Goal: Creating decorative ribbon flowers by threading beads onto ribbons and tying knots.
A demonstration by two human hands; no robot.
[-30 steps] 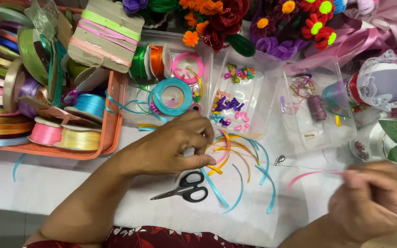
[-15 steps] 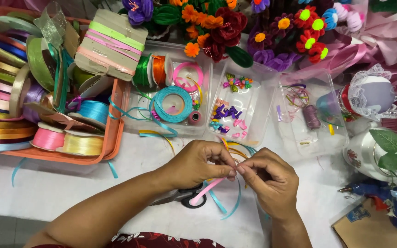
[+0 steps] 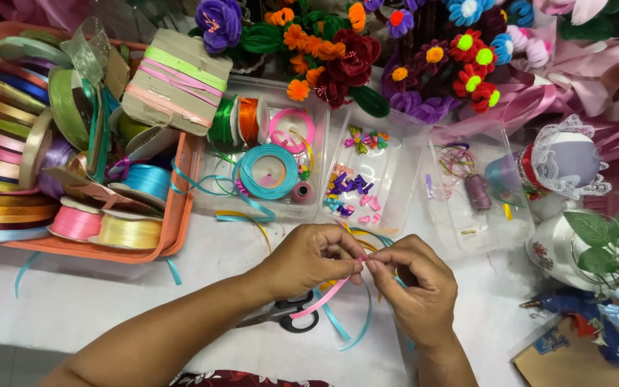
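White worktop (image 3: pixel 94 308), crowded along the upper frame with craft flowers. At upper left, one orange tray (image 3: pixel 173 215) heaped with ribbon spools; across the middle, three clear plastic boxes (image 3: pixel 467 236) side by side. At lower centre, left hand (image 3: pixel 309 258) and right hand (image 3: pixel 413 283) met fingertip to fingertip, both pinching one pink ribbon strip (image 3: pixel 320 299). Beneath them, one pair of black-handled scissors (image 3: pixel 288 315) among loose blue and yellow ribbon lengths.

Left hand (image 3: pixel 313 259) and right hand (image 3: pixel 413 283) pinch a pink ribbon (image 3: pixel 322 299) above scissors (image 3: pixel 289 315).
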